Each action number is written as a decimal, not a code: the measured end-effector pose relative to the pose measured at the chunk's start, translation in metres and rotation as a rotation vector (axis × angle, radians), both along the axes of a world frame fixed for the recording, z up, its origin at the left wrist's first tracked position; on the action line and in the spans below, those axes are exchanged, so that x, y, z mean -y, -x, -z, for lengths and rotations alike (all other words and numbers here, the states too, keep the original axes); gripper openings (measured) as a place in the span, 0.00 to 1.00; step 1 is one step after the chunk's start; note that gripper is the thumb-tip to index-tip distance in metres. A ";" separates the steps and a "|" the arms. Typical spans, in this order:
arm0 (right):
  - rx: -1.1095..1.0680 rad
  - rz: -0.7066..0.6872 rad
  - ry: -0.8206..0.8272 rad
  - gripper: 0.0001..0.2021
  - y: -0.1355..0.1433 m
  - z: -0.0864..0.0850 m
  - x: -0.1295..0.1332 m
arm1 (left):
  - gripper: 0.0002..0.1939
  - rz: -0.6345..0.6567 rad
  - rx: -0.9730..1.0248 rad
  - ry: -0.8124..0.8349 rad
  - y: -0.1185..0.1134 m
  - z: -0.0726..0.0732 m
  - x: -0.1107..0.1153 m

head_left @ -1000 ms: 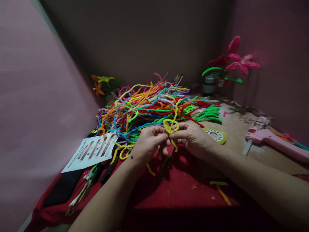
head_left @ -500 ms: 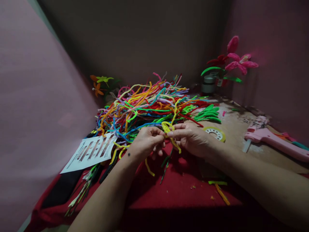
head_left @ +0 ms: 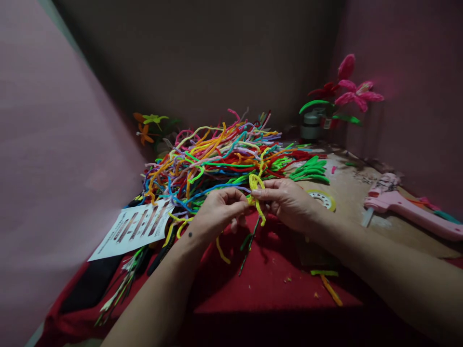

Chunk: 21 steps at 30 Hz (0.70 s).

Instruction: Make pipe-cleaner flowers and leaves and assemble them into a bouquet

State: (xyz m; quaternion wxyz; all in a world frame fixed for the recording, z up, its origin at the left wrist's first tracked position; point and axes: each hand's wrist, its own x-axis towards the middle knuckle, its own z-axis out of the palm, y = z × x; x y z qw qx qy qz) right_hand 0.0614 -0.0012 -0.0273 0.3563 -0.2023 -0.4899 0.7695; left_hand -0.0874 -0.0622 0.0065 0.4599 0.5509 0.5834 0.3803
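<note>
A yellow pipe cleaner [head_left: 257, 182], bent into narrow loops with a loose tail hanging below, is pinched between both hands. My left hand [head_left: 226, 207] closes thumb and forefinger on its left side. My right hand [head_left: 284, 197] grips the base of the loops from the right, fingers bent. Just behind the hands rises a big tangled heap of multicoloured pipe cleaners [head_left: 217, 144]. Beneath the hands, a thin dark green stem [head_left: 249, 250] and a loose yellow piece [head_left: 222, 251] lie on the red cloth [head_left: 275, 289].
A pink glue gun [head_left: 408, 209] lies on the right, near a roll of tape [head_left: 323, 200] and green leaf pieces [head_left: 310, 169]. On the left are a printed paper [head_left: 135, 229] and white-tipped stems [head_left: 119, 289]. Pink flowers [head_left: 360, 94] stand at the back right.
The yellow loops have turned more upright and shifted slightly right between my fingers. Both hands keep their pinch, and the whole view has moved a little.
</note>
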 end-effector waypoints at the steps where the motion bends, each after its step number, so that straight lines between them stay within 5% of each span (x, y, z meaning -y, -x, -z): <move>1: 0.023 -0.001 -0.029 0.08 -0.001 0.000 0.000 | 0.05 0.015 -0.081 -0.014 -0.001 0.000 0.000; 7: 0.146 0.016 -0.104 0.10 -0.001 0.000 0.004 | 0.08 0.019 -0.391 -0.070 -0.003 0.003 0.001; 12: 0.150 0.070 -0.235 0.10 0.002 0.002 0.009 | 0.06 -0.101 -0.233 0.111 -0.003 0.007 -0.004; 21: 0.291 0.230 -0.604 0.09 -0.004 -0.009 0.028 | 0.12 -0.050 -0.162 0.193 -0.002 0.014 -0.009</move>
